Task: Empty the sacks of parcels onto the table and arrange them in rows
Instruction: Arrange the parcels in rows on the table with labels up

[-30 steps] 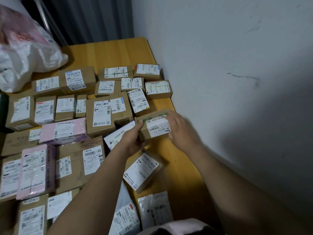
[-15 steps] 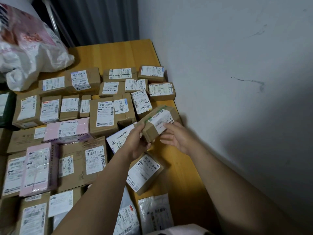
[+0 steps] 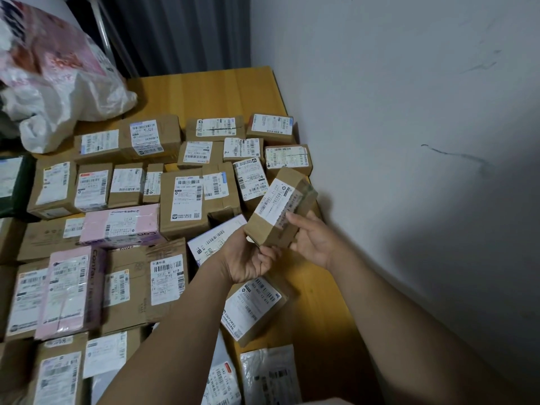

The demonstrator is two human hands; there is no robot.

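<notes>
Left hand (image 3: 248, 258) and right hand (image 3: 315, 244) hold box (image 3: 280, 206) (parcels (image 3: 254, 305) beneath).

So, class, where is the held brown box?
In the head view, the brown box is tilted between the left hand and right hand, over the right side of the table, beside the wall.

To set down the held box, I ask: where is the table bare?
Bare table runs along the wall, right of the tilted parcel, near the held box. More lies at the far end, between white sack and wall. Everywhere left, parcels lie crowded.
</notes>
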